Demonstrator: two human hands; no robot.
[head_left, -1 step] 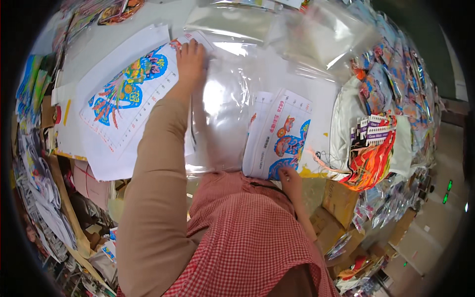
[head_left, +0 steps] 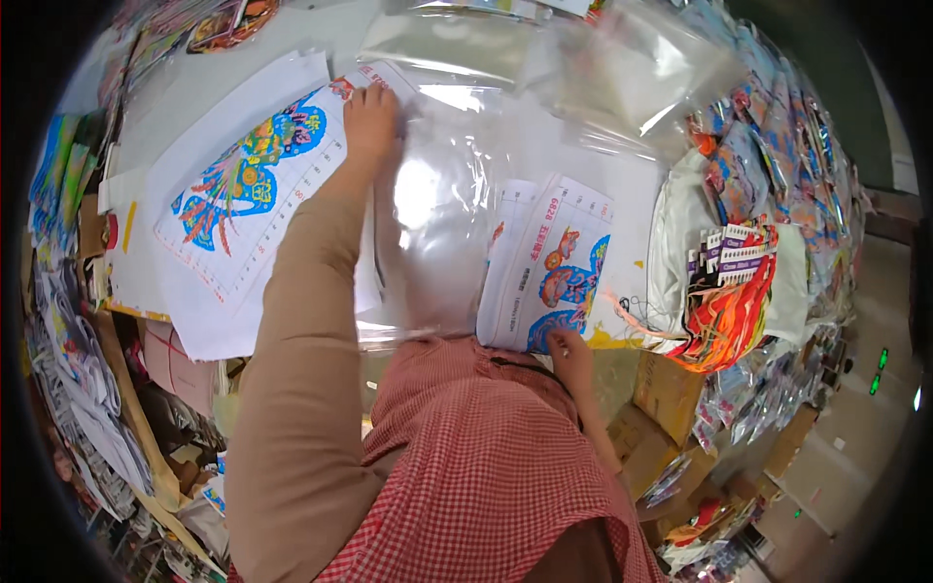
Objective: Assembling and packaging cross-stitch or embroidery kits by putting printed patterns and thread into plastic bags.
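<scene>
A large white chart sheet (head_left: 255, 173) printed with a blue, many-coloured figure lies slanted on the left of the table, over other white paper. My left hand (head_left: 371, 124) rests on its far right corner, fingers stretched over the paper. Beside that hand, a shiny clear plastic bag (head_left: 442, 209) lies flat in the middle. On the bag's right is a folded chart (head_left: 571, 277) with a similar blue print. At its near edge my right hand (head_left: 570, 352) pinches the folded chart, thumb on top; the other fingers are hidden underneath.
More clear plastic bags (head_left: 641, 83) lie at the back. To the right, a bundle of orange and red embroidery threads (head_left: 729, 325) hangs from printed cards (head_left: 736, 251). Packed bags (head_left: 777, 175) are piled at the far right. Cardboard boxes (head_left: 671, 398) stand below the table's right side.
My left hand and the chart sheet under it have shifted very slightly left and nearer. My right hand and the folded chart have stayed in place.
</scene>
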